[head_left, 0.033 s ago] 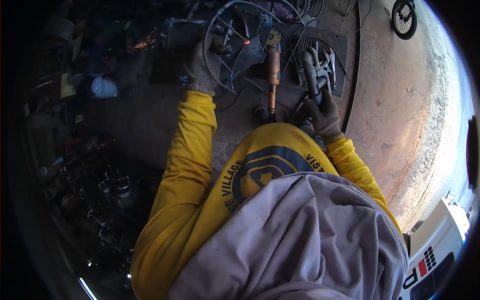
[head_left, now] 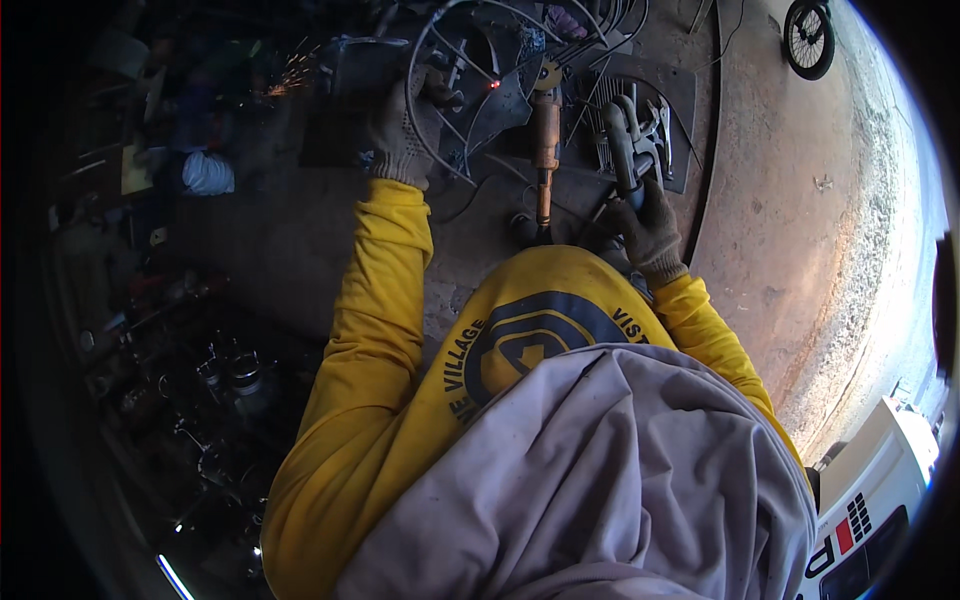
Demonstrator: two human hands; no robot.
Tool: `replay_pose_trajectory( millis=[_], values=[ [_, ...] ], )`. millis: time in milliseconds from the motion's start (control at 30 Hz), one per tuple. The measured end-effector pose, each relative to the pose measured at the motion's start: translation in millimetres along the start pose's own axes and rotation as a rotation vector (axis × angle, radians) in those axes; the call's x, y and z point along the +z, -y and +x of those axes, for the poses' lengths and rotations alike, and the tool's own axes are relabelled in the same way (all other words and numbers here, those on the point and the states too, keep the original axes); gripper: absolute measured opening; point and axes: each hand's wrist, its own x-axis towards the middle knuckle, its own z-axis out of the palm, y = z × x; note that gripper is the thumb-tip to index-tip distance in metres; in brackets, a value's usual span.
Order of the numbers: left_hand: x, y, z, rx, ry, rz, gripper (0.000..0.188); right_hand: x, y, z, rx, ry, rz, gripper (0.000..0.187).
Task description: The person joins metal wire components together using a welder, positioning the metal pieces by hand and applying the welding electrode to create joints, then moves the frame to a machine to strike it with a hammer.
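Observation:
Near the top of the view my left hand (head_left: 408, 130), in a knit glove, is closed at the rim of a thin spoked metal ring (head_left: 418, 55). The rim crosses the glove; the fingertips are dark and partly hidden. A small red-hot spot (head_left: 494, 85) glows on the ring's spokes. Farther right my gloved right hand (head_left: 652, 235) is wrapped round the lower end of a grey metal clamp-like tool (head_left: 618, 145) with a curved top. Between the hands lies an orange, long-bodied grinder (head_left: 546, 135) with a yellowish disc at its far end.
Locking pliers (head_left: 662, 130) rest on a dark metal plate (head_left: 680, 85) beside the clamp-like tool. Cables (head_left: 600, 40) run across the top. Orange sparks (head_left: 292, 75) fly at the far left, near a white bundle (head_left: 208, 174). A spoked wheel (head_left: 808, 40) stands at the far right.
The spray of sparks at the far left has changed shape. My left hand and the ring have shifted very slightly; my right hand looks still.

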Motion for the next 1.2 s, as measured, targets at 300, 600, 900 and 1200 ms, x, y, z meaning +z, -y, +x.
replay_pose_trajectory(
  millis=[300,600,900,1200],
  values=[
    [-12,-19,4,0.107,0.402,-0.246,0.038,-6,3,-4,0.074,0.038,0.099,0.050],
    [9,-70,-28,-0.157,0.165,0.458,0.038,-8,-1,-6,0.089,0.048,0.053,0.051],
    [10,-22,-21,-0.085,0.270,-0.071,0.047,-8,-13,-6,0.024,0.067,0.040,0.051],
    [24,-5,-25,0.202,0.340,0.399,0.049,-8,18,-1,0.012,0.107,-0.090,0.056]
  ],
)
